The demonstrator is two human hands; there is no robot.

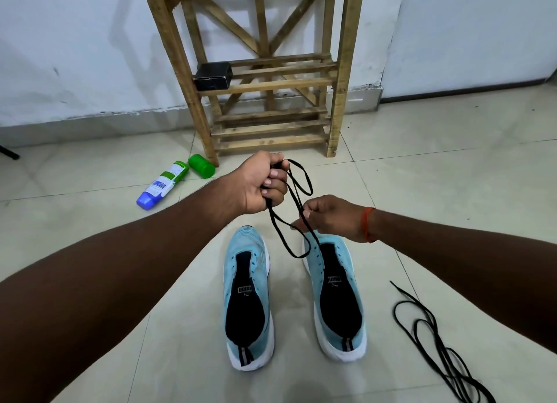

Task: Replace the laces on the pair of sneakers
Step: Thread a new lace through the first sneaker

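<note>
Two light-blue sneakers with white soles stand side by side on the tiled floor, toes pointing away from me: the left sneaker (248, 297) and the right sneaker (336, 297). Neither has a lace in it. My left hand (262, 182) grips a bunch of a black lace (297, 221) above the shoes. Loops of this lace hang down over the right sneaker's toe. My right hand (331, 218) pinches a strand of the same lace just above that toe. A second black lace (437, 345) lies loose on the floor at the right.
A wooden slatted rack (265, 71) stands against the white wall ahead, with a small black box (212, 75) on a shelf. A white, green and blue bottle (162, 185) lies on the floor at the left, its green cap (201, 166) beside it.
</note>
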